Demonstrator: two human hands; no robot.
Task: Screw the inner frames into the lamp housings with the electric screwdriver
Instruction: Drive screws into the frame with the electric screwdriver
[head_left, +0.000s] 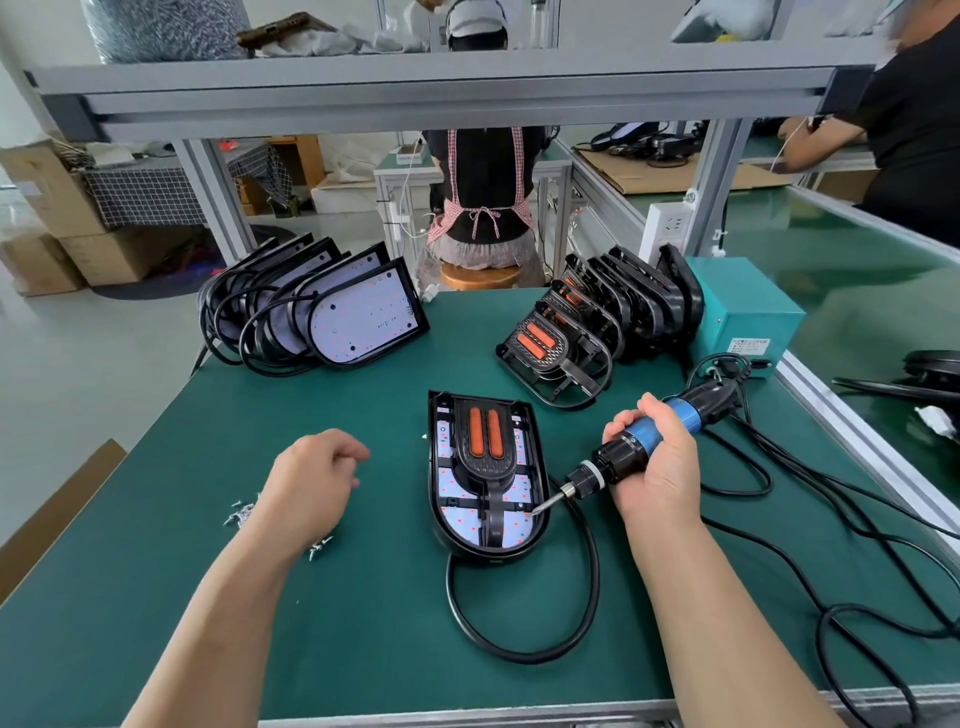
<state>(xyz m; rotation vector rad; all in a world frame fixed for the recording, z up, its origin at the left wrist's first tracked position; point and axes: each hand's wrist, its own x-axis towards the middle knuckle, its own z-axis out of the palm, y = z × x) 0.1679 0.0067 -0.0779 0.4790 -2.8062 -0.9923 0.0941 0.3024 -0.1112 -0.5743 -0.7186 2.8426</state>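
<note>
"Now, entry one: work piece. Where, and why there?"

"One lamp housing (537, 467), flat on the counter (337, 623), open side up, just ahead of the person and between both arms. Inner frame (485, 470) seated inside it, orange strips (475, 432) upward. Laid flat, I judge, so the screw holes face the tool."

"Entry two: tool."

"One electric screwdriver (644, 439), gripped round its barrel by the right hand (657, 467), all fingers wrapped. Held tilted, bit (548, 503) down and to the left, tip touching the frame at the housing's near right edge. That is a screw point, by my reading; the screw itself is too small to make out."

"Entry three: other hand."

"Left hand (311, 478), well left of the housing, fingers loosely curled, nothing showing in it. It hangs over loose screws (240, 514) scattered on the counter. Placed for the next pick, probably."

"Stock?"

"Two lots. Far left: bare housings (332, 306), leaned in a row, pale boards showing, no frames. Far right: fitted housings (587, 322), leaned likewise, frames in. Likely supply one side, finished the other, work piece between them."

"Sundries?"

"One teal power box (743, 306) at the far right corner, tool cord (831, 499) leading toward it. One black cord (519, 657) looping from the housing's near end, round under the tool."
</note>
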